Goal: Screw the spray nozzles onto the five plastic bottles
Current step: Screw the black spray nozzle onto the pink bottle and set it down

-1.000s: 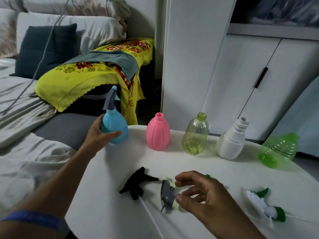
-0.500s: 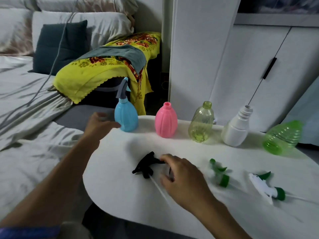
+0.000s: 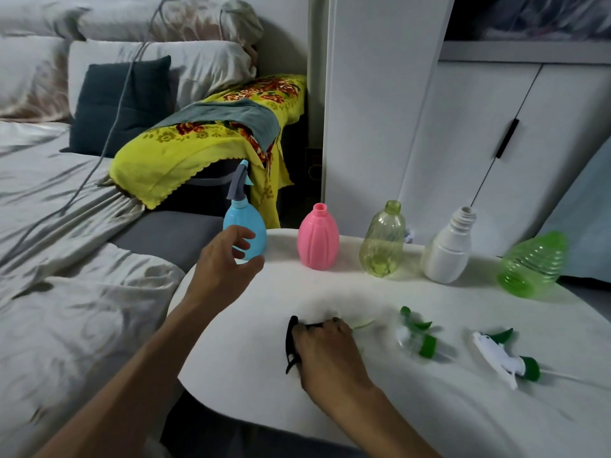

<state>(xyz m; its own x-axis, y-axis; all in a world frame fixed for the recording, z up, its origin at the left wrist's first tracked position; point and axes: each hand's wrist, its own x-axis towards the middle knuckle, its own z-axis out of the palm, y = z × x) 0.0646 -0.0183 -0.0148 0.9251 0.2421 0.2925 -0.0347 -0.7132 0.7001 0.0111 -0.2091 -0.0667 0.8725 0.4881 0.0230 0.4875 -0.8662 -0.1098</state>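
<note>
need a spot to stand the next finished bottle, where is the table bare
Bare: the near right part of the table, below the white nozzle; also the strip between the bottle row and the loose nozzles. Crowded: the far edge, blue bottle to green bottle, and around the right hand.

Left hand [image 3: 224, 262] and right hand [image 3: 325, 350]: both bare, forearms unsleeved; no rings, watch or gloves visible.
</note>
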